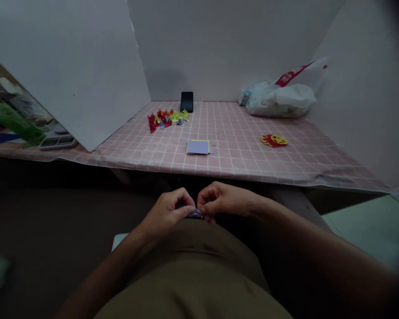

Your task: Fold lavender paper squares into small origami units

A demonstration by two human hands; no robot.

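Just below the table's front edge, over my lap, both hands pinch a small folded piece of lavender paper (196, 213). My left hand (171, 208) grips its left side between thumb and forefinger. On the other side my right hand (216, 201) has its fingertips closed on the paper, close to the left fingertips. Most of the folded shape is hidden by the fingers. Ahead on the table lies a stack of square paper sheets (198, 147), lavender on top with yellow showing at the edge.
Folded paper pieces in red, orange and yellow (164, 118) lie at the back left by a black phone (186, 102). Yellow and red cut-outs (274, 140) lie to the right. A white plastic bag (281, 99) sits behind them. White panels (66, 62) wall the table (239, 164).
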